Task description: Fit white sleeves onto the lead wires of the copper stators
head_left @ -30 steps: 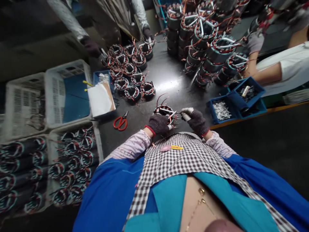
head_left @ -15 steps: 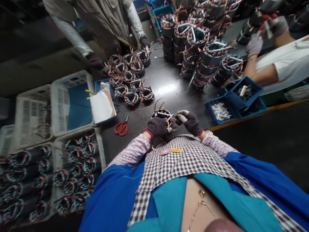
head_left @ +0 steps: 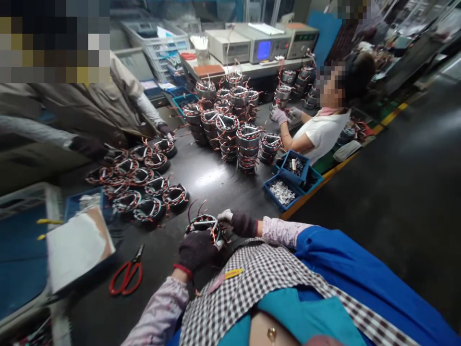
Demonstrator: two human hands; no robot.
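A motor stator (head_left: 202, 224) with a dark ring body, copper-orange leads and a white sleeve across its top sits on the dark table close to the apron. My left hand (head_left: 196, 251), in a dark knitted glove, is wrapped round its near side. At the stator's right edge, my right hand (head_left: 242, 224) pinches the lead wires with pale-tipped glove fingers; the exact wire is too small to make out. Red-handled scissors (head_left: 127, 278) lie on the table to the left of my left hand.
Short stators (head_left: 149, 209) stand grouped at left, beside a co-worker's gloved hand (head_left: 90, 146). Tall stator stacks (head_left: 248, 149) rise beyond. Blue bins (head_left: 283, 192) of small white parts sit by the right edge. Another person (head_left: 317, 129) works there. A white-covered box (head_left: 77, 250) stands left.
The view has tilted up and swung right, bringing the instruments at the back into sight. Both hands stay at the same stator, left hand holding, right hand at its wires.
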